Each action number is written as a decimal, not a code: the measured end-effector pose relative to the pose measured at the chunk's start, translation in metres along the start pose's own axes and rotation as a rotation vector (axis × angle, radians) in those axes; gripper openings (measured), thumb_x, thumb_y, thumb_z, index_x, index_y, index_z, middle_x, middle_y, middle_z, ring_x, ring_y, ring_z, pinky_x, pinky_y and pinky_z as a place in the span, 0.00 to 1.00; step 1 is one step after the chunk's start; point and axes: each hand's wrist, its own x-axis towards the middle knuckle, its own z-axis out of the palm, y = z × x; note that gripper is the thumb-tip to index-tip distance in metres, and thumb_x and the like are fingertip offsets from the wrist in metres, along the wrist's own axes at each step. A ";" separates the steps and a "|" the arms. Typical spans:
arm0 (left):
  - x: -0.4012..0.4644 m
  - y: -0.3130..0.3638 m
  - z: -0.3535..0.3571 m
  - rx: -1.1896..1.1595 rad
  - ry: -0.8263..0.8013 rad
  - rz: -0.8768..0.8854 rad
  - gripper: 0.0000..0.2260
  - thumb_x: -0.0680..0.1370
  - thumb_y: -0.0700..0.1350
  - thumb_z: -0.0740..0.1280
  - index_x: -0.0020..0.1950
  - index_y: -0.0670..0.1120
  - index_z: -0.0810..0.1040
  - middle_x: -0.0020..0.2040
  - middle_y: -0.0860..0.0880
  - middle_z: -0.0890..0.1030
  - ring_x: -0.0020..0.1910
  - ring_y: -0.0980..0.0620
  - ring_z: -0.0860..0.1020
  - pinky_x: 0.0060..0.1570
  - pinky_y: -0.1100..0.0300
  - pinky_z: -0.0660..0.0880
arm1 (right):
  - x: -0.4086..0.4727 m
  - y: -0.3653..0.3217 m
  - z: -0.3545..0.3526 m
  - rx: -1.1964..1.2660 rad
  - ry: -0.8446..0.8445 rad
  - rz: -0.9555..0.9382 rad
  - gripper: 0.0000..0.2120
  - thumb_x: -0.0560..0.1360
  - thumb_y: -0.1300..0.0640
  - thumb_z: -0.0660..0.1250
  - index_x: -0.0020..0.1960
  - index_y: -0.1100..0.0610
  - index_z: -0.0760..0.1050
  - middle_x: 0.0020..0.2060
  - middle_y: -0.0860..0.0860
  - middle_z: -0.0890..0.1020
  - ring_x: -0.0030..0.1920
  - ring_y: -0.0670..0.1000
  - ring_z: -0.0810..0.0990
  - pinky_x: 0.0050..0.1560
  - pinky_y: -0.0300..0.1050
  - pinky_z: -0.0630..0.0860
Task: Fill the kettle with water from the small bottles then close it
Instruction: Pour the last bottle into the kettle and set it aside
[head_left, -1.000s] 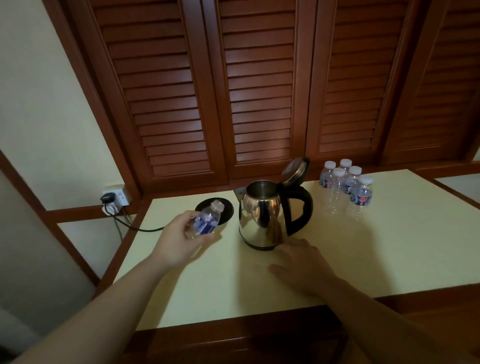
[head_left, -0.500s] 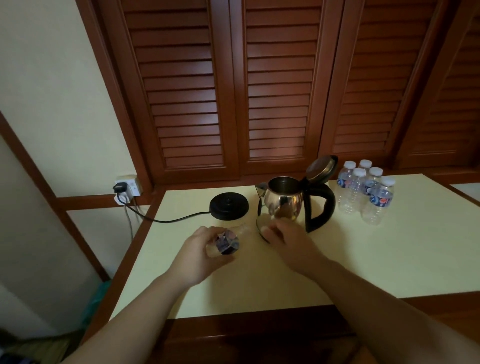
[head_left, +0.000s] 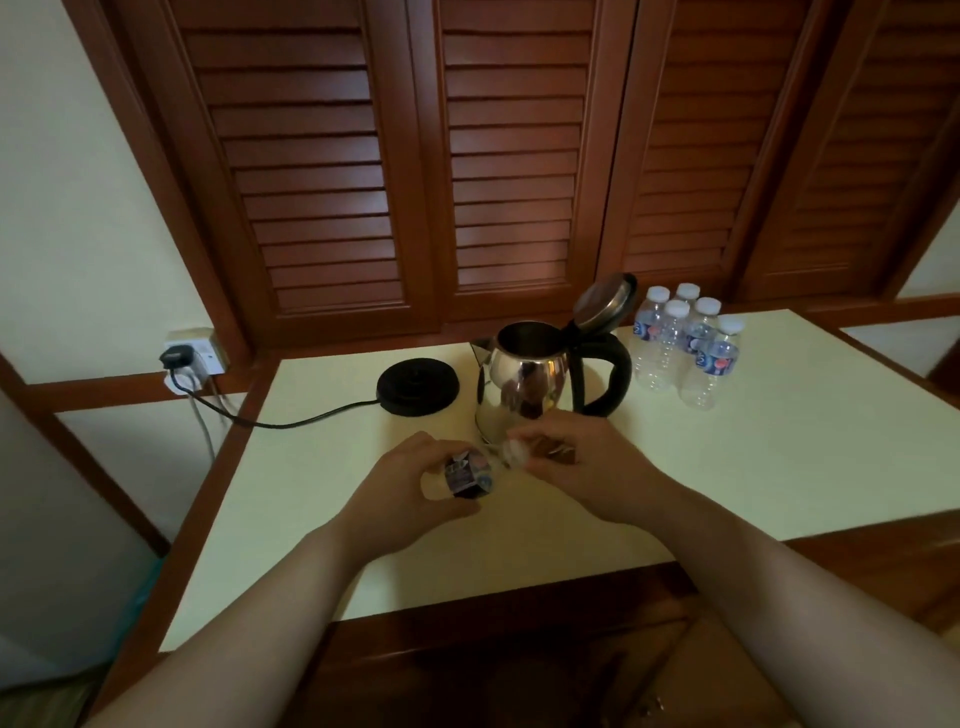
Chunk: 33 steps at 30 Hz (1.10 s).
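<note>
While the left hand (head_left: 400, 493) grips a small bottle (head_left: 470, 475) sideways | right hand (head_left: 587, 467) pinches its cap end | kettle (head_left: 524, 384) just behind, lid (head_left: 605, 301) open

Both forearms are bare, no sleeves, left hand (head_left: 410, 488) and right hand (head_left: 587, 462) ungloved.

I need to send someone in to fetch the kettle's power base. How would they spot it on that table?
On the pale table, find the shiny steel kettle with its lid up. Just to its left lies the power base, a flat black disc. A black cord runs from it to the wall socket; nothing else on the table is wired.
</note>
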 end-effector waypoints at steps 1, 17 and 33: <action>0.002 0.004 0.002 -0.002 -0.011 0.007 0.25 0.72 0.56 0.79 0.65 0.69 0.74 0.54 0.59 0.78 0.52 0.61 0.77 0.50 0.71 0.70 | -0.002 0.001 -0.006 0.014 0.003 0.001 0.19 0.77 0.40 0.68 0.64 0.46 0.82 0.53 0.40 0.82 0.54 0.39 0.80 0.53 0.31 0.75; 0.042 0.095 0.078 -0.032 0.028 0.004 0.25 0.71 0.54 0.80 0.66 0.64 0.78 0.55 0.57 0.76 0.56 0.58 0.76 0.56 0.59 0.75 | -0.041 0.062 -0.096 -0.075 -0.078 0.075 0.09 0.81 0.46 0.69 0.48 0.50 0.79 0.40 0.50 0.80 0.39 0.48 0.80 0.42 0.49 0.80; 0.142 0.179 0.191 -0.245 0.237 -0.204 0.20 0.71 0.55 0.80 0.60 0.55 0.80 0.54 0.57 0.84 0.54 0.58 0.81 0.56 0.60 0.77 | -0.064 0.227 -0.209 -0.405 0.064 0.403 0.19 0.78 0.39 0.68 0.59 0.52 0.80 0.56 0.49 0.81 0.60 0.52 0.75 0.60 0.51 0.75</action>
